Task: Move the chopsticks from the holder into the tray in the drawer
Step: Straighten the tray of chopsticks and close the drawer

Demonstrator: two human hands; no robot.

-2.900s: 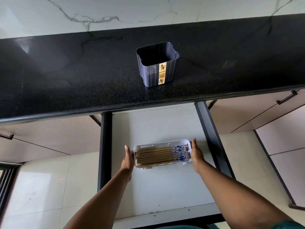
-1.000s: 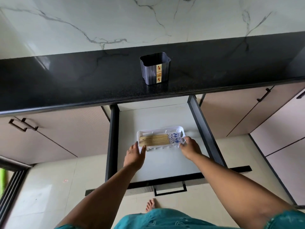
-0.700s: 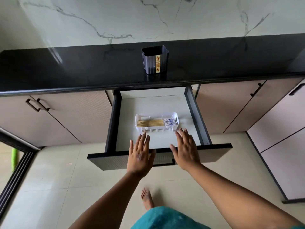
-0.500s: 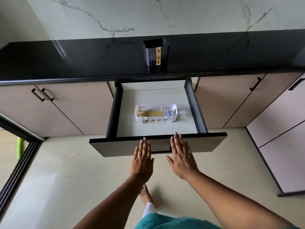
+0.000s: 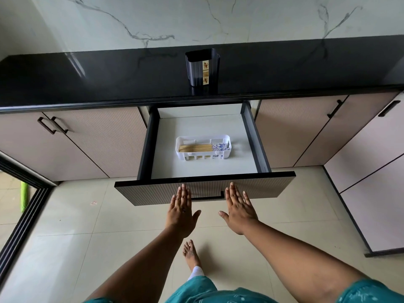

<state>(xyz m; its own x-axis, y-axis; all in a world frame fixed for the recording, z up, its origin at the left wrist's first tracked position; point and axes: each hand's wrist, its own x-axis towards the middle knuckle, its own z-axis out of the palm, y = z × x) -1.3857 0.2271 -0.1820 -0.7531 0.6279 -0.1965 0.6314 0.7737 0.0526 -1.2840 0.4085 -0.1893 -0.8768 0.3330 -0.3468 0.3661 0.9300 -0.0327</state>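
The bench (image 5: 109,79) is glossy black stone; the tray (image 5: 203,155) is white plastic; the chopsticks (image 5: 196,148) look wooden; the drawer front (image 5: 262,186) is ribbed and matt.

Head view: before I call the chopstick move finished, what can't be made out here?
- Holder: its floor is hidden by its own walls, so a leftover stick cannot be ruled out.
- Chopsticks: too small to count.
- Drawer handle: its ends lie behind the left hand and right hand.
- Hand contact with the drawer front: unclear.

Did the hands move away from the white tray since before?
Yes. The left hand and right hand came back from the tray inside the drawer to the drawer front, fingers flat.
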